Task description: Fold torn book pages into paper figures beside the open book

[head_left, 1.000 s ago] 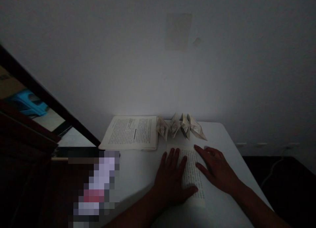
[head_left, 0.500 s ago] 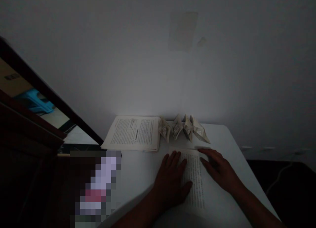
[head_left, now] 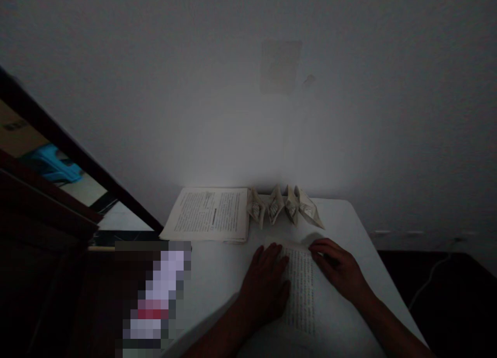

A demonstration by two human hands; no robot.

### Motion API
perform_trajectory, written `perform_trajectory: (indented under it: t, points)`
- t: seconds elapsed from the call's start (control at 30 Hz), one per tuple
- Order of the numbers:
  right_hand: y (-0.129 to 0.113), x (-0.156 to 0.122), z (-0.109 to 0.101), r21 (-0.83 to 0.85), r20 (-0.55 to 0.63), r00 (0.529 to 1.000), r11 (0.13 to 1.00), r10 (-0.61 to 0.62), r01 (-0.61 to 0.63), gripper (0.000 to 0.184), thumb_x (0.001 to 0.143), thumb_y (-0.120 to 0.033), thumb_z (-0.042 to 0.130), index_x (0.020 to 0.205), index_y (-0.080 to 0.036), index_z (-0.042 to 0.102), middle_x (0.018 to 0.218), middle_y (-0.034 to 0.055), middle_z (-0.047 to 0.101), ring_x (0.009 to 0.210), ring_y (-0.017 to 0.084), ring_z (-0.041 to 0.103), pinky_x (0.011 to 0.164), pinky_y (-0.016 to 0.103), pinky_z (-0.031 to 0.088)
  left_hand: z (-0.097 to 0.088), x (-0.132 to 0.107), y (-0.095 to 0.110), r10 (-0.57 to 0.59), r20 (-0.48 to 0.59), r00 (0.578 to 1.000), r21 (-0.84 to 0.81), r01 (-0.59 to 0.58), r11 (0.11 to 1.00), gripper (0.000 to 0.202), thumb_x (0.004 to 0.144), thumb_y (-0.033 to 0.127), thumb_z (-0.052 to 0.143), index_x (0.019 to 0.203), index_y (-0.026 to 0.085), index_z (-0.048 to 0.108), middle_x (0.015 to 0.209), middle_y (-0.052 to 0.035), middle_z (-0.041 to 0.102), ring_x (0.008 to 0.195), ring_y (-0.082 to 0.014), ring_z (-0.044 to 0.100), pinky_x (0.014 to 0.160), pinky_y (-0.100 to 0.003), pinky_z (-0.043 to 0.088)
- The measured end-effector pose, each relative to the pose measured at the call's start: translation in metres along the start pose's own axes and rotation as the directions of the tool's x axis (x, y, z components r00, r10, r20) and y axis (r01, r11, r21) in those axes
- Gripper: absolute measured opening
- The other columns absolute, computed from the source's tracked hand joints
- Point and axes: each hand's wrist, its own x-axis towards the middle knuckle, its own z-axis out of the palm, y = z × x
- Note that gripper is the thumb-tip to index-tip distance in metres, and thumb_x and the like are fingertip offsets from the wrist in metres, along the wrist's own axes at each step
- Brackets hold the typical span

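Observation:
A printed sheet of paper (head_left: 301, 291), seemingly folded into a long narrow strip, lies on the white table in front of me. My left hand (head_left: 266, 283) rests flat along its left side, fingers stretched out and pressing it down. At the sheet's upper right corner, my right hand (head_left: 336, 265) is closed, thumb and forefinger pinching the paper's edge. Beyond both hands stand several folded paper boats (head_left: 274, 207) in a row. Left of them is a stack of printed pages (head_left: 209, 213).
The white table (head_left: 341, 218) meets a pale wall (head_left: 194, 115) at its back. A dark-framed mirror or opening (head_left: 77, 140) leans at the left, with a blue plastic object (head_left: 58, 164) showing in it. To the right, a pale cable (head_left: 430, 280) hangs by the wall.
My right thumb and forefinger have come together on the sheet's corner. The left hand stays flat on the paper, its thumb now closer in. The view has tilted slightly upward.

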Motion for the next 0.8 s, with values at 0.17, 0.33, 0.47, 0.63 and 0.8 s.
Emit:
perform_trajectory:
  t: [0.17, 0.33, 0.47, 0.63, 0.8]
  points:
    - [-0.008, -0.003, 0.014, 0.061, -0.13, 0.978, 0.986, 0.165, -0.158, 0.023, 0.079, -0.032, 0.061, 0.097, -0.019, 0.064, 0.095, 0.0085, 0.066, 0.074, 0.018, 0.064, 0.072, 0.033, 0.055, 0.006, -0.001, -0.004, 0.014, -0.083, 0.996, -0.014, -0.015, 1.0, 0.044, 0.08, 0.023, 0.051, 0.123, 0.017, 0.048, 0.136, -0.0139, 0.044, 0.128, -0.0288, 0.037, 0.104, -0.054, 0.03]
    - [-0.018, -0.003, 0.019, 0.234, -0.192, 0.902, 0.911, 0.386, -0.34, 0.029, 0.073, -0.032, 0.067, 0.097, -0.017, 0.064, 0.082, 0.0065, 0.071, 0.073, 0.02, 0.068, 0.076, 0.038, 0.056, 0.009, -0.004, -0.011, -0.132, -0.244, 0.961, -0.206, 0.082, 0.975, 0.046, 0.078, 0.015, 0.049, 0.124, 0.015, 0.043, 0.133, -0.0149, 0.043, 0.125, -0.0261, 0.039, 0.1, -0.048, 0.04]
    - [-0.044, 0.007, 0.002, 0.334, -0.227, 0.882, 0.884, 0.412, -0.327, 0.03, 0.068, -0.031, 0.072, 0.093, -0.017, 0.064, 0.08, 0.0064, 0.072, 0.073, 0.021, 0.068, 0.074, 0.037, 0.057, -0.002, -0.009, -0.018, -0.387, -0.327, 0.862, -0.482, 0.2, 0.853, 0.053, 0.079, 0.019, 0.051, 0.128, 0.018, 0.032, 0.13, -0.0142, 0.043, 0.117, -0.0242, 0.047, 0.092, -0.044, 0.047]
    - [-0.097, 0.018, -0.025, 0.243, -0.333, 0.915, 0.958, 0.228, -0.15, 0.017, 0.071, -0.026, 0.071, 0.085, -0.021, 0.066, 0.078, 0.006, 0.07, 0.068, 0.021, 0.067, 0.062, 0.034, 0.058, -0.044, -0.006, -0.016, -0.512, -0.287, 0.81, -0.648, 0.229, 0.726, 0.056, 0.079, 0.024, 0.059, 0.128, 0.022, 0.034, 0.106, -0.0066, 0.06, 0.094, -0.0192, 0.061, 0.083, -0.038, 0.05]
    - [-0.13, 0.006, -0.042, 0.248, -0.114, 0.961, 0.929, -0.252, 0.273, 0.027, 0.07, -0.013, 0.071, 0.092, -0.026, 0.065, 0.081, 0.005, 0.068, 0.082, 0.025, 0.066, 0.073, 0.039, 0.056, -0.074, -0.007, -0.012, -0.168, -0.454, 0.875, -0.552, -0.128, 0.824, 0.007, 0.077, 0.02, 0.062, 0.079, 0.02, 0.056, 0.088, -0.0032, 0.062, 0.084, -0.0172, 0.061, 0.07, -0.03, 0.051]
